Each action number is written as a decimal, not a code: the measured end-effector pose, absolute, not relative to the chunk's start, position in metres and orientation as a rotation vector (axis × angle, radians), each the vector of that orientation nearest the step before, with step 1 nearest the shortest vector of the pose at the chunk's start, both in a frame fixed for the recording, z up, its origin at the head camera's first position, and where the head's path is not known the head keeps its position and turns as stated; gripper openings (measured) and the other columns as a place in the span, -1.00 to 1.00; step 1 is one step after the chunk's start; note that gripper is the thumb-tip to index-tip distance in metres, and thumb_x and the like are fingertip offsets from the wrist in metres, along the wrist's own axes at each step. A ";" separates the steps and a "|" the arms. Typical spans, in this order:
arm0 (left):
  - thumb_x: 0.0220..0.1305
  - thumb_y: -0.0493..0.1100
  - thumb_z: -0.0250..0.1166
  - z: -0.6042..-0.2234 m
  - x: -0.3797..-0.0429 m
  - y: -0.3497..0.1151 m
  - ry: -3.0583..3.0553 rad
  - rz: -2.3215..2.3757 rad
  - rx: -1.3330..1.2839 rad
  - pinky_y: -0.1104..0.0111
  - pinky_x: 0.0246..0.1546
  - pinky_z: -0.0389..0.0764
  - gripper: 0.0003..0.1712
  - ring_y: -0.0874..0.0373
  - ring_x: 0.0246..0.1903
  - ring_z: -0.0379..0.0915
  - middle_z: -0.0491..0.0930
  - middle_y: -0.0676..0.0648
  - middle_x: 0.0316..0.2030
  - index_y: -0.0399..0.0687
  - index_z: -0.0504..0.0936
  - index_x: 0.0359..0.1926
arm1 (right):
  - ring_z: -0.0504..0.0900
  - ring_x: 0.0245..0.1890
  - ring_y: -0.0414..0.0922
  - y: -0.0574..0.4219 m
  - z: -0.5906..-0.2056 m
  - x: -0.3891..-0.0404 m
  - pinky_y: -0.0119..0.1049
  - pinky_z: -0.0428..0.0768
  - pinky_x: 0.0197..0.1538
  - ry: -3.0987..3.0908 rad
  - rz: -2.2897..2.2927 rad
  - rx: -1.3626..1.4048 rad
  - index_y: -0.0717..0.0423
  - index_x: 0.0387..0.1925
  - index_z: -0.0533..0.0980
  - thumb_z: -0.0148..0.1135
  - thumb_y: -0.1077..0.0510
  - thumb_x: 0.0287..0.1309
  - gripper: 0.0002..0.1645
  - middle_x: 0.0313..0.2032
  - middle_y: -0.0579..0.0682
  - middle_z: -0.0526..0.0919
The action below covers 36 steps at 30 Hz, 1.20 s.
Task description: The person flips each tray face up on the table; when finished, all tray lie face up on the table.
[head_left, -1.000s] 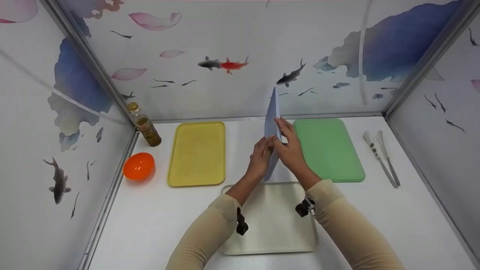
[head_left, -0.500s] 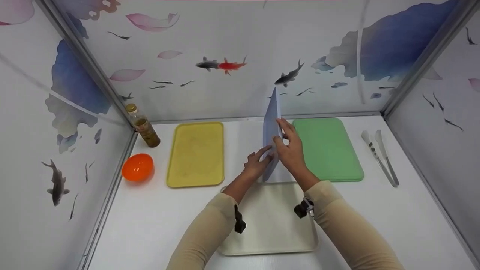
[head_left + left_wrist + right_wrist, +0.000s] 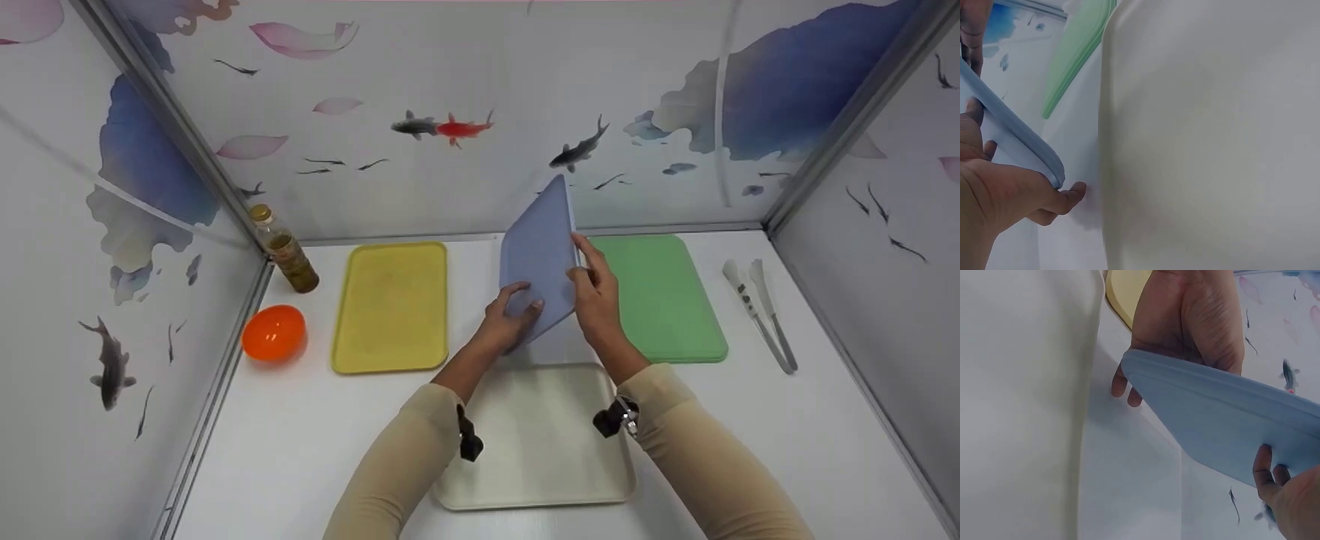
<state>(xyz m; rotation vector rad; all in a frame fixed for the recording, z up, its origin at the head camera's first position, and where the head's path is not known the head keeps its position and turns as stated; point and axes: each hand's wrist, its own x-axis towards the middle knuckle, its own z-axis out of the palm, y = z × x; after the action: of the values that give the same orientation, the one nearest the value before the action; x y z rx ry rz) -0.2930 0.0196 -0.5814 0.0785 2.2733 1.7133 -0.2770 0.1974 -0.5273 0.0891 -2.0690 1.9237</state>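
Observation:
Between my two hands a blue tray [image 3: 538,255] is held up on a slant, its broad face turned partly toward the head camera. My left hand [image 3: 504,324] grips its lower left part, with fingers under the rim and others against the face. Along the tray's right edge, my right hand [image 3: 598,296] holds it with thumb and fingers on either side. Below both wrists lies a beige tray [image 3: 547,450] on the white table. The right wrist view shows the blue tray [image 3: 1213,410] spanning the gap between my left hand [image 3: 1188,320] and right hand [image 3: 1300,500].
A yellow tray [image 3: 391,307] lies left, a green tray [image 3: 656,300] right. Farther left stand an orange bowl [image 3: 274,333] and a bottle [image 3: 289,255] of brownish liquid. Tongs [image 3: 761,315] lie at the far right. Printed wall panels [image 3: 450,187] enclose the table.
The blue tray has turned from nearly edge-on to show its broad face. My left hand has slid down and left along it; my right hand has shifted slightly right.

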 end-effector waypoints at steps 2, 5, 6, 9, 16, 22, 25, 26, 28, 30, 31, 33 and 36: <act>0.52 0.26 0.40 -0.581 -0.294 0.014 2.258 1.721 0.082 -0.26 0.61 0.27 -0.22 -0.36 0.67 0.09 0.08 -0.38 0.70 0.26 0.39 0.61 | 0.48 0.46 0.04 0.199 -0.528 -0.276 -0.32 0.47 0.26 -2.048 1.963 0.096 -0.01 0.66 0.39 -0.07 0.27 0.60 -0.31 0.68 0.04 0.34; 0.44 0.32 0.47 -0.581 -0.296 0.007 2.251 1.718 0.080 -0.28 0.60 0.27 -0.12 -0.37 0.68 0.05 0.03 -0.35 0.72 0.28 0.37 0.63 | 0.41 0.57 0.03 0.200 -0.530 -0.275 -0.15 0.49 0.38 -2.033 2.009 0.099 -0.03 0.67 0.37 -0.07 0.27 0.60 -0.30 0.70 -0.01 0.32; 0.42 0.33 0.48 -0.581 -0.297 0.005 2.246 1.721 0.075 -0.29 0.60 0.27 -0.09 -0.37 0.69 0.04 0.01 -0.33 0.72 0.28 0.36 0.64 | 0.39 0.59 0.03 0.200 -0.531 -0.275 -0.08 0.49 0.41 -2.033 2.018 0.101 -0.04 0.67 0.37 -0.07 0.26 0.59 -0.29 0.70 -0.03 0.31; 0.34 0.35 0.54 -0.581 -0.298 -0.001 2.244 1.731 0.060 -0.30 0.60 0.29 -0.03 -0.36 0.70 0.03 0.00 -0.29 0.73 0.29 0.36 0.65 | 0.35 0.60 0.02 0.200 -0.533 -0.274 0.06 0.48 0.43 -2.039 2.034 0.112 -0.06 0.67 0.37 -0.05 0.25 0.55 -0.27 0.70 -0.06 0.30; 0.27 0.34 0.60 -0.578 -0.299 -0.009 2.242 1.773 0.030 -0.28 0.61 0.30 0.00 -0.33 0.72 0.00 -0.01 -0.26 0.74 0.34 0.42 0.64 | 0.24 0.66 -0.04 0.204 -0.536 -0.277 -0.15 0.41 0.45 -2.084 1.962 0.233 0.06 0.69 0.32 -0.06 0.33 0.54 -0.25 0.73 -0.02 0.23; 0.25 0.33 0.62 -0.579 -0.299 -0.014 2.335 1.723 0.035 -0.22 0.59 0.36 0.00 -0.37 0.66 0.11 0.00 -0.36 0.71 0.29 0.45 0.63 | 0.41 0.58 0.14 0.209 -0.538 -0.276 0.05 0.51 0.42 -2.211 1.873 0.310 0.06 0.72 0.26 0.04 0.35 0.53 -0.20 0.76 0.04 0.14; 0.25 0.32 0.62 -0.579 -0.298 -0.016 2.381 1.687 0.029 -0.21 0.59 0.37 0.01 -0.40 0.65 0.13 -0.03 -0.39 0.71 0.27 0.44 0.63 | 0.44 0.56 0.26 0.213 -0.540 -0.276 0.27 0.57 0.39 -2.320 1.757 0.349 0.10 0.73 0.22 0.25 0.26 0.51 -0.14 0.76 0.09 0.11; 0.25 0.32 0.62 -0.579 -0.297 -0.017 2.396 1.676 0.024 -0.20 0.59 0.37 0.01 -0.40 0.65 0.14 -0.03 -0.40 0.71 0.27 0.44 0.63 | 0.43 0.56 0.29 0.214 -0.540 -0.276 0.33 0.59 0.36 -2.366 1.699 0.362 0.11 0.73 0.21 0.33 0.21 0.48 -0.09 0.77 0.10 0.10; 0.25 0.31 0.63 -0.579 -0.296 -0.018 2.431 1.653 0.018 -0.21 0.59 0.37 0.01 -0.42 0.65 0.14 -0.05 -0.42 0.72 0.27 0.44 0.64 | 0.35 0.61 0.33 0.216 -0.542 -0.275 0.41 0.54 0.40 -2.467 1.567 0.389 0.11 0.74 0.20 0.49 0.09 0.39 0.04 0.77 0.14 0.06; 0.24 0.31 0.63 -0.580 -0.296 -0.020 2.478 1.624 0.020 -0.20 0.58 0.39 0.02 -0.40 0.64 0.16 -0.04 -0.42 0.71 0.26 0.45 0.63 | 0.28 0.64 0.35 0.218 -0.543 -0.273 0.45 0.49 0.44 -2.586 1.410 0.400 0.06 0.75 0.20 0.62 -0.03 0.27 0.18 0.78 0.17 0.00; 0.24 0.30 0.64 -0.580 -0.296 -0.020 2.505 1.612 0.025 -0.19 0.57 0.39 0.01 -0.40 0.64 0.17 -0.03 -0.42 0.71 0.25 0.46 0.63 | 0.24 0.64 0.38 0.218 -0.543 -0.272 0.48 0.48 0.44 -2.645 1.329 0.403 0.02 0.75 0.20 0.67 -0.10 0.20 0.24 0.78 0.19 -0.02; 0.23 0.29 0.65 -0.579 -0.295 -0.022 2.553 1.584 0.044 -0.19 0.58 0.39 0.00 -0.39 0.64 0.15 -0.02 -0.42 0.71 0.23 0.48 0.61 | 0.18 0.64 0.44 0.219 -0.543 -0.270 0.52 0.40 0.47 -2.753 1.157 0.405 -0.05 0.76 0.20 0.74 -0.23 0.06 0.37 0.77 0.27 -0.07; 0.21 0.29 0.66 -0.577 -0.295 -0.022 2.611 1.542 0.077 -0.21 0.58 0.38 0.00 -0.37 0.65 0.13 -0.02 -0.40 0.72 0.23 0.50 0.60 | 0.14 0.60 0.52 0.220 -0.545 -0.269 0.59 0.40 0.42 -2.885 0.923 0.403 -0.13 0.76 0.19 0.79 -0.40 -0.12 0.52 0.75 0.39 -0.11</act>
<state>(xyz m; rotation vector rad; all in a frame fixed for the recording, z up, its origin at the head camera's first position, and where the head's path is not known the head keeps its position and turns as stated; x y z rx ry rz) -0.2949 -0.0220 -0.5770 0.0765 2.6111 1.5417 -0.2686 0.2198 -0.5450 0.4032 -2.8846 0.9232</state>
